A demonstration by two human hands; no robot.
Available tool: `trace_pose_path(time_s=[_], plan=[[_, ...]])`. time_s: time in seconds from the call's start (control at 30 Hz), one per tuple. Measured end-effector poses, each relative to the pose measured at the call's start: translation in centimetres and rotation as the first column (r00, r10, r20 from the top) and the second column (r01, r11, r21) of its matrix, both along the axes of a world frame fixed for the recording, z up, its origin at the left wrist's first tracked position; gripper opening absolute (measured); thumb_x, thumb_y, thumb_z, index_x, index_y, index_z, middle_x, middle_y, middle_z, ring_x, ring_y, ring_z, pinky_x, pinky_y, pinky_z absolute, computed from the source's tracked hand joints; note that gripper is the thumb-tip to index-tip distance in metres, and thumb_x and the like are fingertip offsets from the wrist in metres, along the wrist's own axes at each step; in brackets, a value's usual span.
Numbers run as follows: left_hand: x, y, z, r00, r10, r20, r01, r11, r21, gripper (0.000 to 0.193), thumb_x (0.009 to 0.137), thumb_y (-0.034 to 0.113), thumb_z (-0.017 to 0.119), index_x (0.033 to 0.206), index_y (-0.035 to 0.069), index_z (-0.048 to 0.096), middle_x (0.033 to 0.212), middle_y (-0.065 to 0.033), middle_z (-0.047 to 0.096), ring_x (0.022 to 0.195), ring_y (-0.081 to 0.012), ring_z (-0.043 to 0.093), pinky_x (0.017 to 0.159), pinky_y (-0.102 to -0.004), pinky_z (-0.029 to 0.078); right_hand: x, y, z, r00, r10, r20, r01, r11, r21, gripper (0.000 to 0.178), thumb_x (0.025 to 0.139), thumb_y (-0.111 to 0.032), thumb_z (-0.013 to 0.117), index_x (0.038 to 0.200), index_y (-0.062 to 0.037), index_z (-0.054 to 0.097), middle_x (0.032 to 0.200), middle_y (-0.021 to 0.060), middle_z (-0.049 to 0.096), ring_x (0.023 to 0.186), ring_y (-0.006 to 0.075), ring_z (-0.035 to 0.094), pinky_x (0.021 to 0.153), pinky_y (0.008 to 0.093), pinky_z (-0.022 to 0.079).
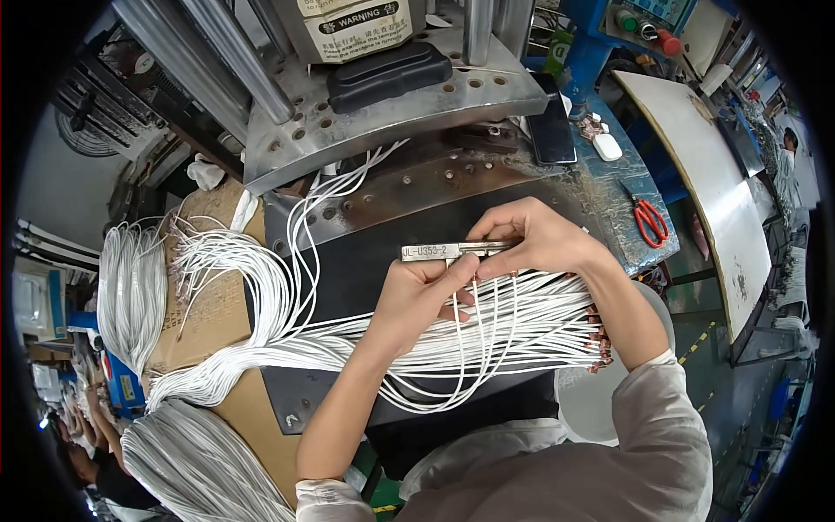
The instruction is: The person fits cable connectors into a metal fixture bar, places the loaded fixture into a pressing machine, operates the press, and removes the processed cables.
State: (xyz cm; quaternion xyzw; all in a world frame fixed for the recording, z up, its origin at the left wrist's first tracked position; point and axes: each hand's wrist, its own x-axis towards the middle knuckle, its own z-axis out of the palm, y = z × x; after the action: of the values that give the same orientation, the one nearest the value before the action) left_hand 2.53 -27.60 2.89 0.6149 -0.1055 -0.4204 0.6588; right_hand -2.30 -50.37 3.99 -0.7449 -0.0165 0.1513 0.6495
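Note:
Both my hands are raised over a dark bench in front of a press. Between them is a small metal mould block (pixel 426 251) with stamped markings on its face. My left hand (pixel 426 296) grips the block's left part from below, thumb reaching along its lower edge. At its right end, my right hand (pixel 535 239) pinches with thumb and index finger. Several white cables (pixel 458 344) hang from the block and loop down toward me. Behind and under them lies a thick bundle of white cables (pixel 531 326), with copper-coloured ends at the right.
Ahead stands the press's steel plate (pixel 391 122) with a black handle (pixel 390 74). Grey cable bundles (pixel 132 296) lie on cardboard (pixel 204 326) at left. Red-handled scissors (pixel 650 224), a white mouse (pixel 607 147) and a black phone (pixel 552 122) are at right. Another person (pixel 113 470) is at far left.

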Motion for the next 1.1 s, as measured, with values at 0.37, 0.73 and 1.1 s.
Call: trace_pose_path(time_s=[0.37,0.73,1.1], plan=[[6.9,-2.2,-0.1,-0.187,-0.123,0.975,-0.397,0.917,0.04,0.025,0.089,0.016,0.067,0.109,0.001,0.071,0.104,-0.0155,0.069,0.101,-0.0317,0.065,0.085,-0.0449,0.052,9.6,-1.5,-0.2,0.82,0.132,0.556,0.352,0.651,-0.673,0.036,0.087,-0.013,0.072,0.121,-0.0027,0.066,0.121,0.0174,0.064,0.116,0.0296,0.059,0.098,0.0386,0.046],[10.8,-4.2,-3.5,-0.246,-0.402,0.882,-0.573,0.794,0.203,0.049,0.085,0.007,0.061,0.133,0.002,0.055,0.122,-0.0182,0.061,0.114,-0.04,0.058,0.092,-0.0513,0.053,15.7,-4.8,-2.5,0.773,0.04,0.634,0.546,0.467,-0.695,0.047,0.093,-0.03,0.063,0.135,-0.0124,0.054,0.137,0.0099,0.057,0.126,0.0288,0.054,0.106,0.0419,0.043],[2.9,0.4,2.1,-0.094,0.028,0.995,-0.18,0.983,-0.044,0.012,0.078,0.005,0.074,0.072,0.005,0.064,0.067,-0.0109,0.06,0.064,-0.03,0.059,0.061,-0.0409,0.049,8.6,-2.9,-1.1,0.74,0.058,0.67,0.58,0.449,-0.679,0.026,0.089,-0.027,0.069,0.102,-0.0051,0.071,0.103,0.0168,0.068,0.107,0.0379,0.061,0.091,0.0462,0.05]])
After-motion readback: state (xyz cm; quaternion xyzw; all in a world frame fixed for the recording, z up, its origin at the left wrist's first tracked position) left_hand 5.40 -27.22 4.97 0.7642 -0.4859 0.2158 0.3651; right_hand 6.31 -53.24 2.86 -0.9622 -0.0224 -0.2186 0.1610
